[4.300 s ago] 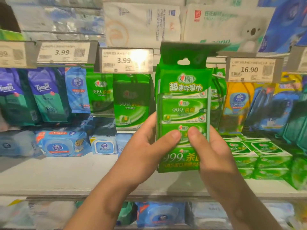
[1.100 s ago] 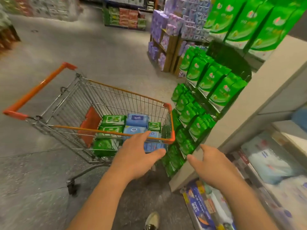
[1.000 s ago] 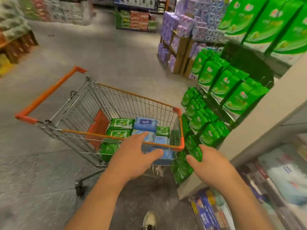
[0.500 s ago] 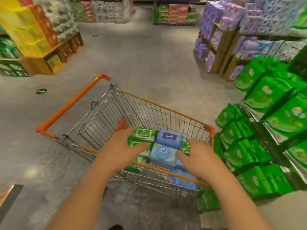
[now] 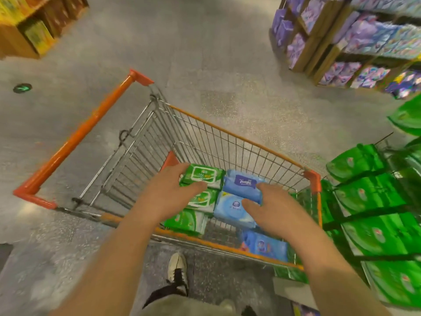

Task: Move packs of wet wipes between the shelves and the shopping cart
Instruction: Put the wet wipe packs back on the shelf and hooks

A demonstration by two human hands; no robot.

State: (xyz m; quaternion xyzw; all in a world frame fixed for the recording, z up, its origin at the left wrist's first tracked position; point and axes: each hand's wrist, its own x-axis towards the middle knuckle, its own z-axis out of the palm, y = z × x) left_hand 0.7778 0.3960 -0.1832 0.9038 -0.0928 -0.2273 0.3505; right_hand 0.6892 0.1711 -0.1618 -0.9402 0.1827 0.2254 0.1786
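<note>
Left hand (image 5: pixel 169 192) on green pack (image 5: pixel 202 175) (cart (image 5: pixel 227 137)), fingers curled

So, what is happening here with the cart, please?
A person leans over a wire shopping cart with orange trim in a store aisle. The left hand holds a green wet-wipe pack with a white lid; the right hand grips the dark-blue Tempo wipe pack. More green and light-blue packs lie in the cart. Neither pack looks lifted clear yet.
</note>
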